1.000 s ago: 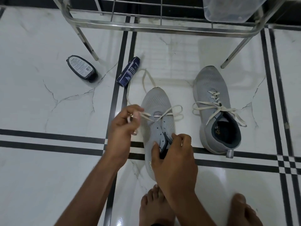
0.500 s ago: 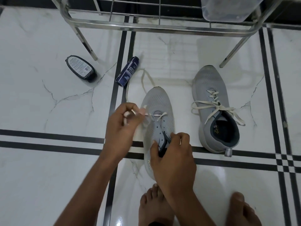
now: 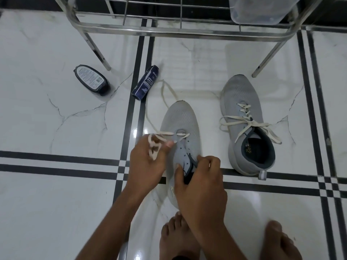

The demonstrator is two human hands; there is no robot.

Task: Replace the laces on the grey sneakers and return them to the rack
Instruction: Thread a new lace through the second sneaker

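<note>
Two grey sneakers sit on the white marble floor (image 3: 56, 203), toes toward a steel rack (image 3: 169, 31). The near sneaker (image 3: 181, 119) lies in front of the person's bare feet and is almost unlaced: a cream lace (image 3: 163, 91) crosses only its lowest eyelets, then trails off in a loop over the floor toward a blue can (image 3: 146, 83). The left hand (image 3: 146, 162) is curled, thumb and fingers pinching a bunched part of that lace just left of the sneaker. The right hand (image 3: 201, 186) is closed on the sneaker's dark collar and tongue near the heel, holding it down.

The other sneaker (image 3: 246, 124) stands well to the right, fully laced with a loose cream bow, its dark insole showing a gold logo and small letters too blurred to read.

The blue can lies on its side on a black floor stripe; its label reads "SPORT & SNEAKER CLEANER" under a brand beginning "Hell". A dark bottle (image 3: 92, 79) lies to its left near a rack leg, its white back label in fine print with a barcode, unreadable. A clear plastic box (image 3: 261, 10) sits on the rack.
</note>
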